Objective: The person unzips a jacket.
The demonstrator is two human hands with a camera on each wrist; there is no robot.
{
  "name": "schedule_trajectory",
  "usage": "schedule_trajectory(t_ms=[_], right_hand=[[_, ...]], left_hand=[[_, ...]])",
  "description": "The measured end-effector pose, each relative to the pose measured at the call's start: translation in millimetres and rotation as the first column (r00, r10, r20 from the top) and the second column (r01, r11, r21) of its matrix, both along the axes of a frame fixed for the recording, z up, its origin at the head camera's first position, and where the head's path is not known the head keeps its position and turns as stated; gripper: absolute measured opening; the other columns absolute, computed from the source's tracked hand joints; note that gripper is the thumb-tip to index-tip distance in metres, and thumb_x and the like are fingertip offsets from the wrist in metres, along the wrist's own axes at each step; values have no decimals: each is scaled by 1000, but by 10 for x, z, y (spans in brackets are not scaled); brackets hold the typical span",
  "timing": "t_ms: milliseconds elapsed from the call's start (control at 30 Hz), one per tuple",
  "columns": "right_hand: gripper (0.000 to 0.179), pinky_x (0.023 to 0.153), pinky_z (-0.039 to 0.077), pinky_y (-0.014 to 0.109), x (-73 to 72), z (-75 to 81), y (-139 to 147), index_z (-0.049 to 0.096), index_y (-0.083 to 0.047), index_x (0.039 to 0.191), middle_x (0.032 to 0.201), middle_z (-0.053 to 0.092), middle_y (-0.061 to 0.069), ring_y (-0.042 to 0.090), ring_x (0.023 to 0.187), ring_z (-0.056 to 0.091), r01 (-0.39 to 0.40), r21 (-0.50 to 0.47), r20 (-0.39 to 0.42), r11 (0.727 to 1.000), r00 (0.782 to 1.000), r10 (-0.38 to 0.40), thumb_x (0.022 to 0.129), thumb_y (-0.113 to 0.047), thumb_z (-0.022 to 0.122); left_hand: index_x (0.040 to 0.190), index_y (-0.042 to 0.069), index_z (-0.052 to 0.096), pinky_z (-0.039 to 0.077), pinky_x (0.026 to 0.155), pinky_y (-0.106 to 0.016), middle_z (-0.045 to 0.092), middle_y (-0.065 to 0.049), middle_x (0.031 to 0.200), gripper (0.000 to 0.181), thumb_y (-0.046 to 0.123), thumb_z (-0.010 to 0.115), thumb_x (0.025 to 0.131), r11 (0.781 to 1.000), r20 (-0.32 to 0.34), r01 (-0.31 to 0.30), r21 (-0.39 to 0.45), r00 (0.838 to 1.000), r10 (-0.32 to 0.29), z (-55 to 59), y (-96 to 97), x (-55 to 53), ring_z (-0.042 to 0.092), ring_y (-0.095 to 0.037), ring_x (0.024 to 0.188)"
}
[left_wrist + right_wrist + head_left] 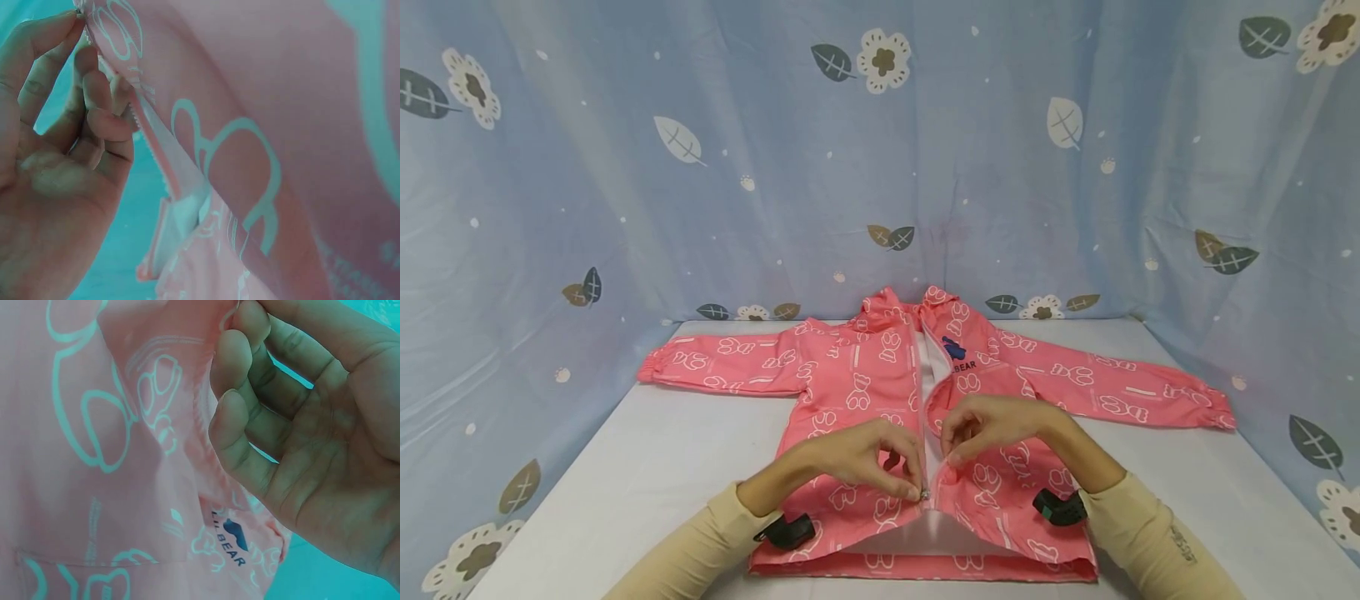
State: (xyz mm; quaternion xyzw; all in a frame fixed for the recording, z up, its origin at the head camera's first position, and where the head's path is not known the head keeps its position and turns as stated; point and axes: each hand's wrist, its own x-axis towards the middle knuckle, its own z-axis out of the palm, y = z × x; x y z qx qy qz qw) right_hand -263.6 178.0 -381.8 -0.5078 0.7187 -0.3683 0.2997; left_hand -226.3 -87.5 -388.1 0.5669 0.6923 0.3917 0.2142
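A pink jacket point(857, 392) with white bear outlines lies spread on the table, its front partly parted above the lower hem. My left hand point(872, 458) pinches the metal zipper slider point(924, 495) near the bottom of the front. Just right of it, my right hand point(992, 425) pinches the edge of the other front panel between thumb and fingers. In the left wrist view, zipper teeth point(150, 134) run down the panel edge beside my left hand point(62, 150). The right wrist view has my right hand point(312, 419) on the panel edge, near the blue bear print point(235, 534).
The jacket's sleeves stretch out to both sides, the left sleeve point(722, 364) and the right sleeve point(1127, 389). A white table point(685, 475) lies beneath. Behind it hangs a blue curtain point(775, 183) with leaves and flowers. Black wrist cameras point(1060, 507) sit near the cuffs.
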Motion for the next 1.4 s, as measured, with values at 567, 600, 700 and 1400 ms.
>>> schedule_trajectory(t_ms=[567, 600, 700, 1400], right_hand=[[10, 64, 48, 25, 15, 99, 55, 76, -19, 93, 84, 65, 2, 4, 72, 53, 99, 27, -125, 995, 988, -95, 88, -27, 74], [10, 65, 49, 25, 22, 102, 53, 76, -19, 93, 84, 65, 1, 5, 73, 54, 109, 32, -133, 994, 986, -104, 87, -27, 75], [9, 69, 51, 29, 48, 113, 44, 76, -22, 91, 87, 64, -1, 11, 77, 57, 136, 45, -168, 990, 978, -127, 85, -29, 77], [13, 64, 52, 26, 210, 244, -86, 75, -26, 97, 105, 70, -2, 8, 74, 58, 112, 33, -258, 993, 961, -100, 89, -35, 72]], left_hand=[[97, 15, 73, 51, 88, -25, 72, 1, 100, 9, 22, 69, 92, 1000, 18, 6, -14, 1000, -6, -6, -28, -33, 60, -2, 97], [96, 16, 73, 51, 88, -25, 72, 2, 99, 9, 22, 69, 92, 1000, 8, 2, -12, 1000, -2, -8, -26, -33, 60, -2, 96], [95, 16, 73, 50, 88, -24, 72, 3, 99, 9, 23, 69, 92, 1000, -2, -4, -6, 1000, 4, -18, -24, -38, 60, -2, 96], [91, 5, 72, 51, 91, -29, 70, -9, 94, 5, 9, 69, 89, 999, -8, 18, 43, 1000, -18, 264, -25, 113, 57, 1, 96]])
